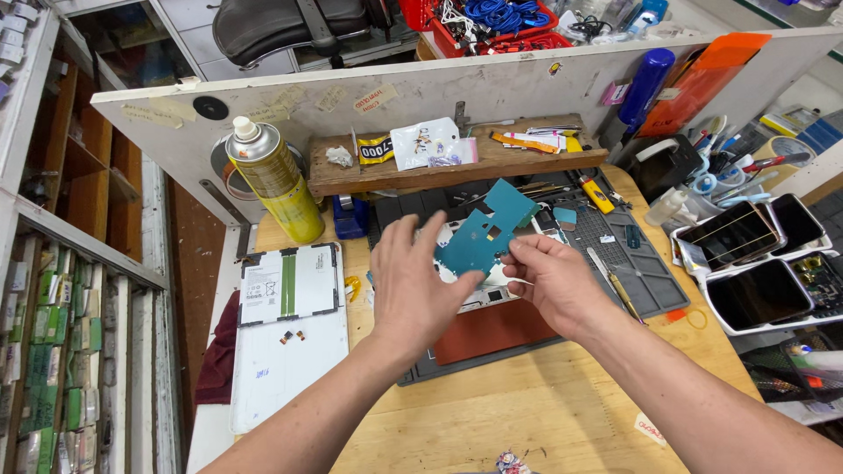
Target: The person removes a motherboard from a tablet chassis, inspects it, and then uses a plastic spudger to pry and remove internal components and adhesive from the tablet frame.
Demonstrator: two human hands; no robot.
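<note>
Head view: teal circuit board (481, 233) held up between both hands above a grey work mat (645, 281). Left hand (413, 285) with back turned to the camera, fingers spread, thumb and fingertips pinching the board's lower left edge. Right hand (553, 281) closed on the board's lower right edge, thumb on top. Board tilted, its upper part pointing toward the back of the surface, clear of the mat. Under the hands, an opened white device shell (492, 294) on the mat, partly hidden, with a reddish panel (492, 333) just in front of it. Wooden surface (527, 412) under the mat.

To the left, a white tablet back (285, 369) with a flat battery pack (290, 283) resting on its upper part. Behind that, a yellow-green spray can (277, 180), upright, white nozzle on top. Blue tape dispenser (349, 215) just beside the can. Wooden shelf (457, 162) along the back wall, carrying small packets. Yellow utility knife (597, 195) on the far part of the mat. To the right, white trays (755, 263) holding dark phone screens, well apart from the hands. Blue bottle (645, 83) leaning against the back panel.
</note>
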